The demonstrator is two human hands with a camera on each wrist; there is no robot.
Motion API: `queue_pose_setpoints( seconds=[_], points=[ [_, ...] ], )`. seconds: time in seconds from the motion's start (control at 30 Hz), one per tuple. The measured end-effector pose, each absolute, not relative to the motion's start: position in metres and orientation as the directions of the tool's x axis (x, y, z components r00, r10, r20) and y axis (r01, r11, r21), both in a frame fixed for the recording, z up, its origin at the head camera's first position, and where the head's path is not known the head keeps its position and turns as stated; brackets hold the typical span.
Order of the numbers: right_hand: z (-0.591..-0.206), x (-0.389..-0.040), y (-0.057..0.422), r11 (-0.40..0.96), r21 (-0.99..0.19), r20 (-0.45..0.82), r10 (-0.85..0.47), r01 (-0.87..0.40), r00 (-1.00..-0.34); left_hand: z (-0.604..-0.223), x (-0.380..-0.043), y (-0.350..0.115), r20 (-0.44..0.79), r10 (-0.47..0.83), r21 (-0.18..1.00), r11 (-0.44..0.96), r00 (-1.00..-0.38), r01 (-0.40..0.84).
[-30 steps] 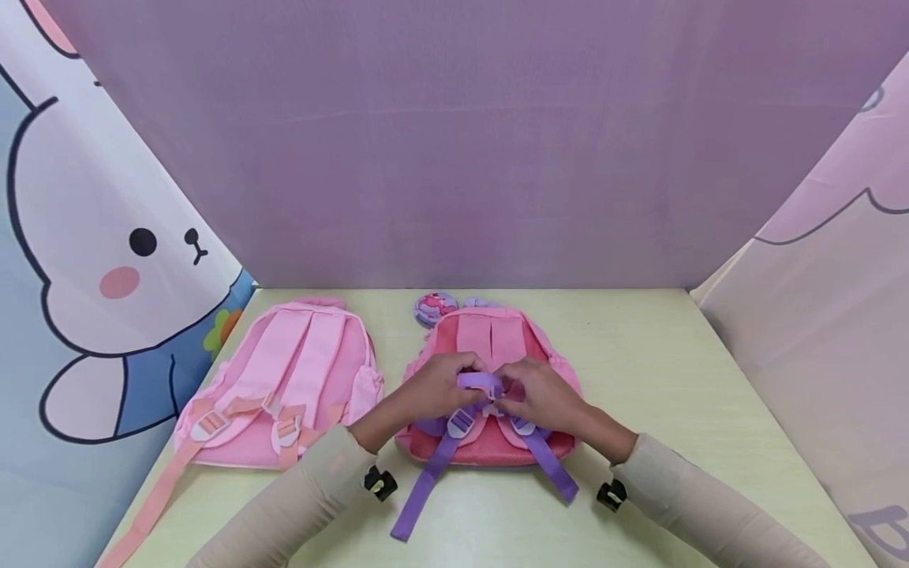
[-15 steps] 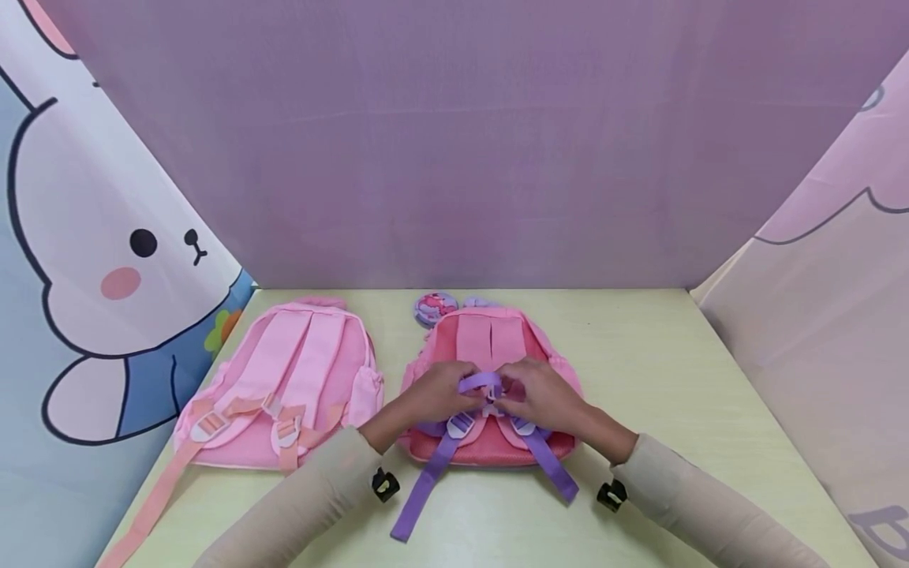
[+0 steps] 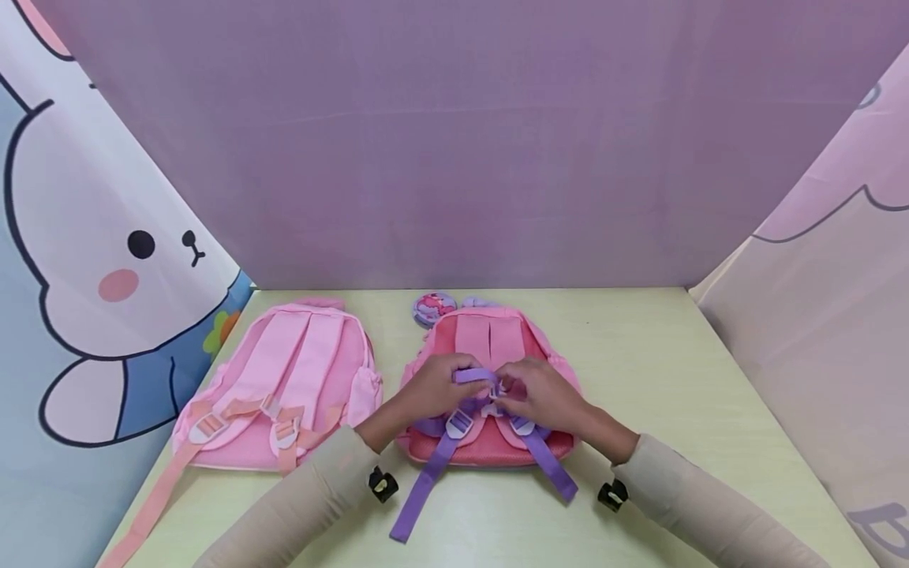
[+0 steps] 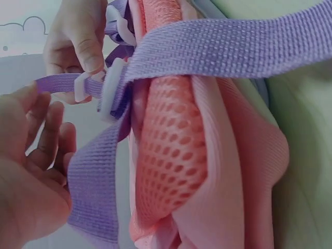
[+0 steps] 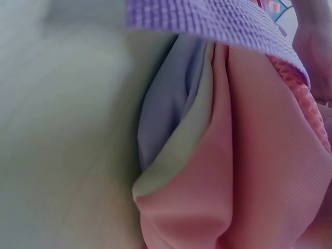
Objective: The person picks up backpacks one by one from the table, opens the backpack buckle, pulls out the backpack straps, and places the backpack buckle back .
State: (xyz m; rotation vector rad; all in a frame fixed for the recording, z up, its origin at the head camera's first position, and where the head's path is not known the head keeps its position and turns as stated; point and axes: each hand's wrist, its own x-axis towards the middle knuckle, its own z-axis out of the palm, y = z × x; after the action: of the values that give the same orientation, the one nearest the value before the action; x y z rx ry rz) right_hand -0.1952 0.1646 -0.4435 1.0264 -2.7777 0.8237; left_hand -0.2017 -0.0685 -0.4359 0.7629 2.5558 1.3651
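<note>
This is a small booth-like enclosure around a pale tabletop (image 3: 675, 379); whether it stands in a home, studio or shop cannot be told. A plain purple panel (image 3: 497, 142) closes the far side, with a cartoon-rabbit hanging (image 3: 78, 237) left and a pink-and-cream printed hanging (image 3: 838, 315) right.

Left hand (image 3: 435, 386) and right hand (image 3: 543, 390) are close together below frame centre — fingers (image 4: 51, 132) bent, forearms (image 3: 305, 497) slanting inward.
</note>
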Motion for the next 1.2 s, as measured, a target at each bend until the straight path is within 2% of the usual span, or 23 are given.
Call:
queue_pose_setpoints(
  seconds=[0.27,0.7,0.93,1.2],
  points=[
    [-0.443,-0.195,0.164,0.634,-0.460,0.240,-0.585,-0.622,-0.775,-0.434,-0.202,-0.069,0.139,0.542,0.806,0.424,-0.829,0.412],
    [-0.442,-0.193,0.163,0.656,-0.455,0.211,-0.578,-0.603,-0.788,-0.450,-0.201,-0.065,0.047,0.569,0.660,0.599,-0.821,0.453],
    [-0.441,-0.192,0.164,0.658,-0.456,0.207,-0.576,-0.599,-0.791,-0.455,-0.200,-0.062,-0.004,0.563,0.665,0.619,-0.827,0.418],
    [-0.443,-0.193,0.164,0.647,-0.461,0.212,-0.584,-0.607,-0.784,-0.455,-0.198,-0.060,0.014,0.564,0.663,0.613,-0.826,0.430]
  ],
)
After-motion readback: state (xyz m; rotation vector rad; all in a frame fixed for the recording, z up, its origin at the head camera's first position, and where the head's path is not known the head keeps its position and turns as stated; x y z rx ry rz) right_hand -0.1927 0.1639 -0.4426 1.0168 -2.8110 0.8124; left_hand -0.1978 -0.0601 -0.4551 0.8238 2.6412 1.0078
